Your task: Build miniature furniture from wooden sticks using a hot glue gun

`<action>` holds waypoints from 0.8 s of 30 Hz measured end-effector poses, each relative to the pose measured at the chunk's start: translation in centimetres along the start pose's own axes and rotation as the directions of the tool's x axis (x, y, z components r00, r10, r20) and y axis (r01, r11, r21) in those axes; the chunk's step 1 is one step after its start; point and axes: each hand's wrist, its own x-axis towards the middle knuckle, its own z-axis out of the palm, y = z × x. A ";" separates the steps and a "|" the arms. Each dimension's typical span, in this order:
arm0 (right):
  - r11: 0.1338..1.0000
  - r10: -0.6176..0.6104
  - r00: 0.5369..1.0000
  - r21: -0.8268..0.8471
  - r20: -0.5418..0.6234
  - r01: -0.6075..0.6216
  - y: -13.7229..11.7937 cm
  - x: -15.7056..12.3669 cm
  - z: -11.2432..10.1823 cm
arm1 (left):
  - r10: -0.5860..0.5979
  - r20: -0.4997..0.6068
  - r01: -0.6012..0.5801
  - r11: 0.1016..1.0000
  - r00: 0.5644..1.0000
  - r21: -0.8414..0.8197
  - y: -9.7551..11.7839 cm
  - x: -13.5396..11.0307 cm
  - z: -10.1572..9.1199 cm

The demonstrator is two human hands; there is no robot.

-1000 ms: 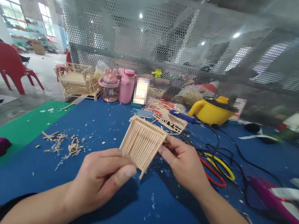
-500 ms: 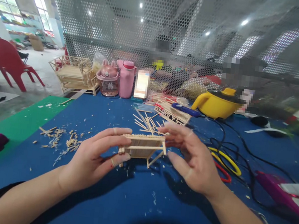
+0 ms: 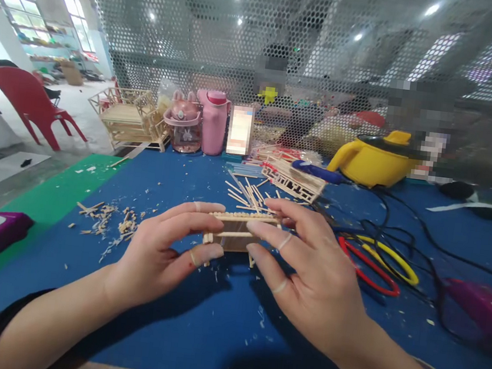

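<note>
A small model built of thin wooden sticks [image 3: 234, 244], with a slatted panel and short legs, is held just above the blue table in the head view. My left hand [image 3: 161, 245] pinches its left end between thumb and fingers. Around the right end, my right hand [image 3: 317, 263] has closed, one finger on the front rail and the thumb below it; it hides much of that end. Pale bands circle several fingertips. Behind the model, loose wooden sticks [image 3: 244, 196] lie spread out.
Stick scraps [image 3: 128, 224] litter the left side. Farther back stand a larger stick structure [image 3: 133, 121], a pink bottle [image 3: 213, 124], a clear jug [image 3: 184, 130], a lit phone [image 3: 239, 130] and a yellow pot [image 3: 375, 163]. Red-handled and yellow loops [image 3: 391, 260] and black cables lie right.
My right hand has moved left from beside the model onto its right end, and its fingers have closed there. The left hand keeps its hold. The view has shifted slightly.
</note>
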 end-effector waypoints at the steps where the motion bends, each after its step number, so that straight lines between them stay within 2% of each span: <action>1: 1.000 0.014 1.000 0.022 0.009 -0.014 -0.1 0.0 0.1 | -0.001 0.002 0.001 1.000 1.000 0.000 0.0 0.0 0.0; 7: 0.978 0.101 0.995 0.178 0.028 -0.104 -0.3 0.2 0.4 | 0.029 0.009 -0.029 0.999 1.000 0.037 0.3 0.1 0.2; 16: 0.951 0.162 0.984 0.255 0.068 -0.174 -0.1 0.3 0.5 | 0.030 0.008 -0.030 0.997 1.000 0.071 0.3 0.0 0.3; 20: 0.977 0.098 0.994 0.182 0.053 -0.106 -0.1 0.5 0.3 | 0.005 0.010 -0.005 1.000 1.000 0.008 -0.1 -0.2 0.1; 24: 0.999 -0.036 0.998 0.034 0.058 0.034 -0.6 1.4 -0.4 | -0.115 0.019 0.117 0.973 0.993 -0.197 -0.5 -0.3 -0.2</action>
